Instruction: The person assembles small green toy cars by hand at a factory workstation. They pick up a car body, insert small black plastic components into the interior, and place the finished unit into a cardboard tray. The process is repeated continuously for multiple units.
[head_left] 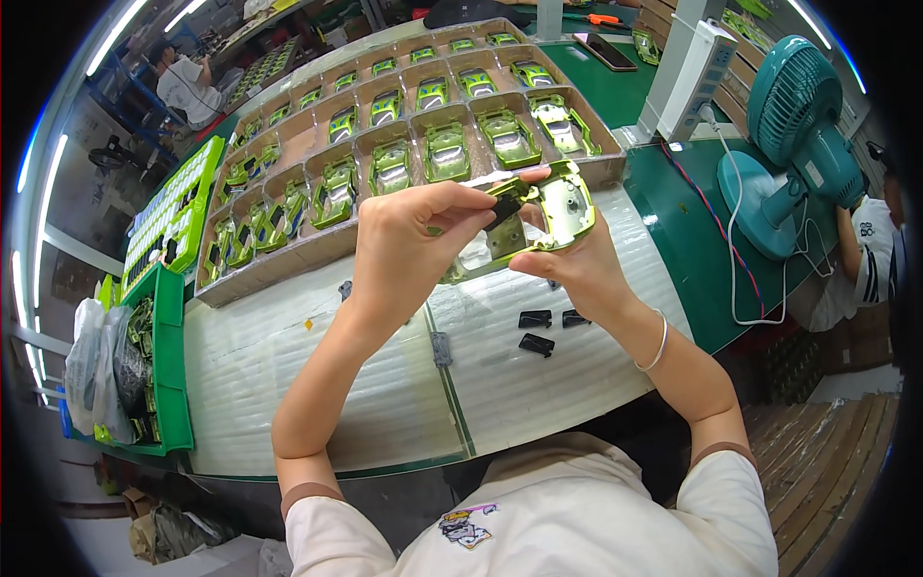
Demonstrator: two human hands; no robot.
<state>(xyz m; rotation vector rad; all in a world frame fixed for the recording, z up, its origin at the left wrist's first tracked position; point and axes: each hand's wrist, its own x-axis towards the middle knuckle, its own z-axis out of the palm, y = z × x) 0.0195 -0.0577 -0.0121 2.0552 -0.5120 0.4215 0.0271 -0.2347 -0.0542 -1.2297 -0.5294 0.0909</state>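
Observation:
My right hand (594, 274) grips a lime-green toy car body shell (569, 213), its hollow inside turned toward me, above the white foam mat (327, 385). Between the thumb and fingers of my left hand (409, 236) is a small black plastic part (507, 206), held at the shell's left side. Whether that part touches the shell cannot be made out. Just below my hands, loose black plastic pieces (536, 344) lie on the mat. A grey piece (441, 348) rests by the mat's seam.
Beyond my hands stands a divided cardboard box (288, 258) of green car shells. At left are a green crate (171, 365) with plastic bags and a bright green tray (197, 197). A teal fan (793, 106), power strip (700, 77) and phone (604, 52) are at right. Other people sit farther off.

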